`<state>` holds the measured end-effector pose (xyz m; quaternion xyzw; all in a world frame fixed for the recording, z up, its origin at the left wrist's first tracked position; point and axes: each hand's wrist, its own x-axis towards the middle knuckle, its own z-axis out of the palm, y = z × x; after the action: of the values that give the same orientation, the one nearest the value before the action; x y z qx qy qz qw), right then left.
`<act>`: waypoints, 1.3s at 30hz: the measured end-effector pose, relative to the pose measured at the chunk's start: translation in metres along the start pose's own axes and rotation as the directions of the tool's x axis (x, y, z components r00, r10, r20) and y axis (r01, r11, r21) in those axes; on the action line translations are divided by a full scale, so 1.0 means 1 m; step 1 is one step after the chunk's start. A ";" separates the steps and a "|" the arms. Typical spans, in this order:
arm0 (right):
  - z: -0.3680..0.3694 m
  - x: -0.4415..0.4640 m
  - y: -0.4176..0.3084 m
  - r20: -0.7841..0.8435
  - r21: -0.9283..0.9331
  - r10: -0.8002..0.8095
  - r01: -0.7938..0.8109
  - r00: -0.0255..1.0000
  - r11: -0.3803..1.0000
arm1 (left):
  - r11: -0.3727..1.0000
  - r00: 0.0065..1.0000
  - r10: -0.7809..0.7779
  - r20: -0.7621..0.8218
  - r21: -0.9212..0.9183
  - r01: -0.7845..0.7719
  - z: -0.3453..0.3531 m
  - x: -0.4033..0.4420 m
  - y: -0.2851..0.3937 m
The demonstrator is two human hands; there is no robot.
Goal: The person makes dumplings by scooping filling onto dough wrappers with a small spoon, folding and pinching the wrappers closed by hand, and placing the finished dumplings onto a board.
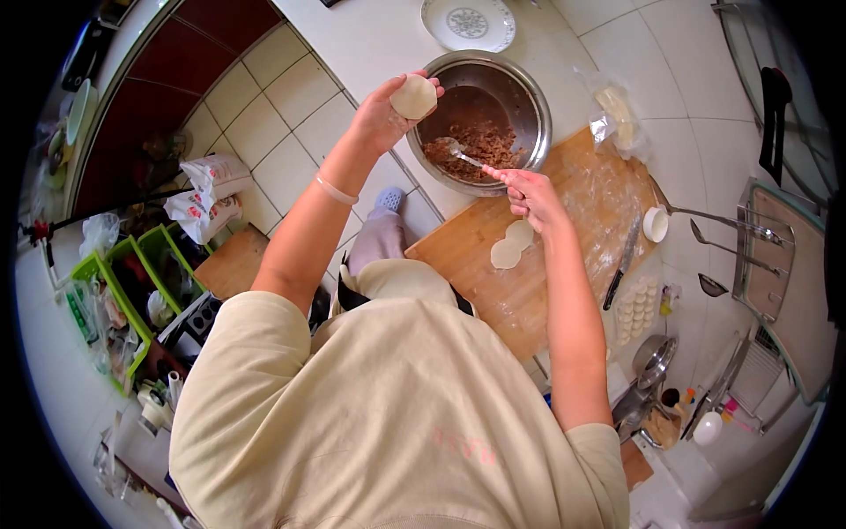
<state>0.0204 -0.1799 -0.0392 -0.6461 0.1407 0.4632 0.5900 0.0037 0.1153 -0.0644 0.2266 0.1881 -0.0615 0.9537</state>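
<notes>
While our left hand (384, 125) reaches forward at the bowl's left rim, it is opened out with the palm up, and a round dough wrapper (414, 98) lies across its fingers. Our right hand (536, 198) is closed around the handle of a spoon (468, 161), whose bowl end sits in the brown filling (490, 143) inside the metal bowl (543, 123). We have that forearm stretched over the wooden board (454, 236).

Left of the bowl, the edge of the counter (370, 44) runs slantwise, with tiled floor (295, 79) below our left forearm. Between bowl and plate (468, 24) we see hardly any gap; the board's bare near-left part gives more room.

Overlapping wrappers (507, 255) lie on the board just left of our right forearm. Beyond that forearm are a knife (624, 263), a white cup (655, 225) and rows of small pale pieces (636, 310). A plastic-wrapped package (619, 116) sits past the board's far end.
</notes>
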 end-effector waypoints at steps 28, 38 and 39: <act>0.065 -0.128 -0.039 -0.102 -0.926 -0.925 0.304 0.366 0.222 | 0.951 0.991 -0.132 0.014 -0.280 0.131 0.105 -0.018 -0.076; 0.065 -0.130 -0.039 -0.098 -0.886 -0.918 0.385 0.385 0.257 | 0.979 0.993 -0.114 0.033 -0.167 0.118 0.113 -0.022 -0.073; 0.065 -0.129 -0.039 -0.095 -0.884 -0.909 0.386 0.405 0.264 | 0.979 0.993 -0.116 0.036 -0.166 0.121 0.114 -0.022 -0.073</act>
<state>-0.0477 -0.1590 0.0924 -0.9241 -0.1888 -0.0706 0.3247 0.0067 -0.0004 0.0083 0.1331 0.1935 -0.1050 0.9663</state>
